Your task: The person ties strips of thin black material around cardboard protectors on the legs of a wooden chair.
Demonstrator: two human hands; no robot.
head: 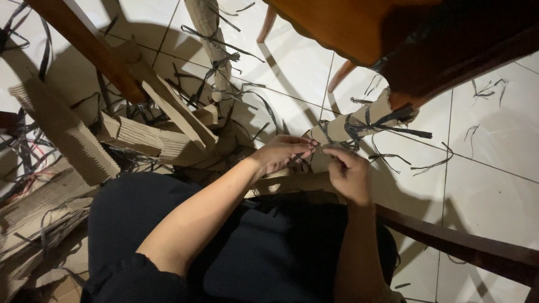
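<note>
The fingertips of both hands meet over a thin black strip (pixel 307 154), pinching it between them just in front of the person's lap. The left hand (pixel 283 152) comes in from the left with its fingers drawn together on the strip; the right hand (pixel 349 173) faces it, thumb and forefinger closed on the same strip, the two hands almost touching. The strip itself is dark and narrow, and how far it runs past the fingers is hard to tell.

Right behind the fingers lies a curved cardboard piece (pixel 348 123) wrapped with more black strips (pixel 387 126), its far end tucked under the wooden chair (pixel 359 25). Loose black strands (pixel 426 165) trail from it over the white tiled floor (pixel 483 140). To the left, near the left forearm, a heap of corrugated cardboard pieces (pixel 135 134) leans around a wooden chair leg (pixel 95 50). A dark wooden rail (pixel 460 244) runs along the floor beside the right arm.
</note>
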